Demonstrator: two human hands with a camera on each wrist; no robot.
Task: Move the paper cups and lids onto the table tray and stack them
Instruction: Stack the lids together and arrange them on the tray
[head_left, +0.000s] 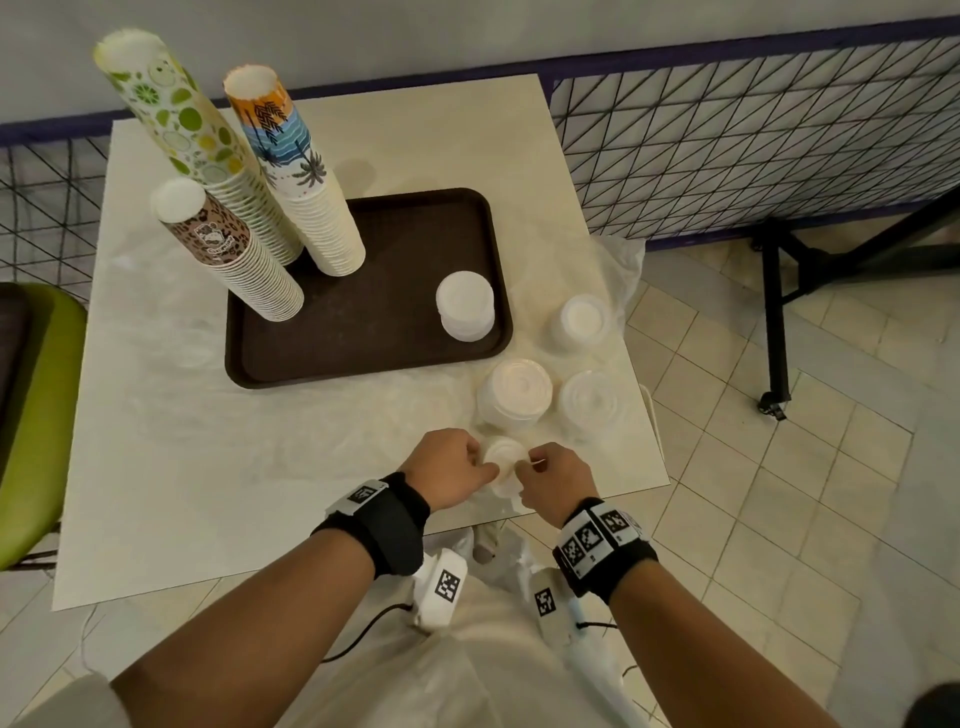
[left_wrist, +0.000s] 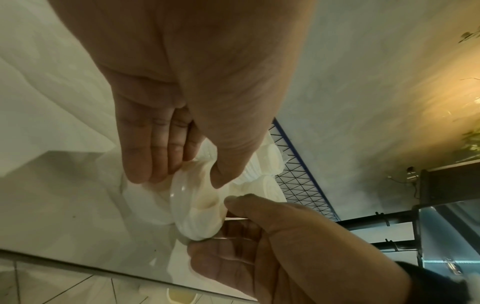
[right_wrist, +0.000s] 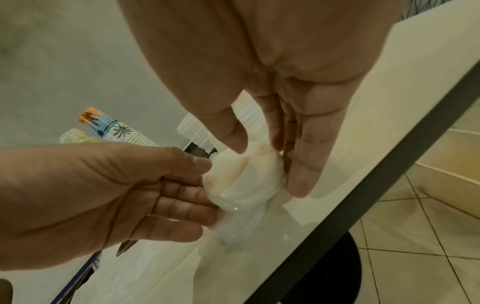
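Note:
Both hands hold a small stack of white lids (head_left: 503, 464) in clear plastic wrap, low over the table's near edge. My left hand (head_left: 480, 460) pinches its left side, thumb and fingers around the rim (left_wrist: 184, 179). My right hand (head_left: 527, 467) grips the right side (right_wrist: 267, 168). The wrapped lids (left_wrist: 197, 207) (right_wrist: 241, 181) lie on their side between the hands. A brown tray (head_left: 374, 343) carries three tall paper cup stacks (head_left: 260, 270) (head_left: 197, 150) (head_left: 306, 182) and one lid stack (head_left: 465, 306).
Three more wrapped lid stacks (head_left: 582, 322) (head_left: 514, 392) (head_left: 589, 400) stand on crumpled plastic right of the tray. A green chair (head_left: 36, 415) sits at the table's left. A wire-mesh partition (head_left: 753, 135) runs behind, and tiled floor lies to the right.

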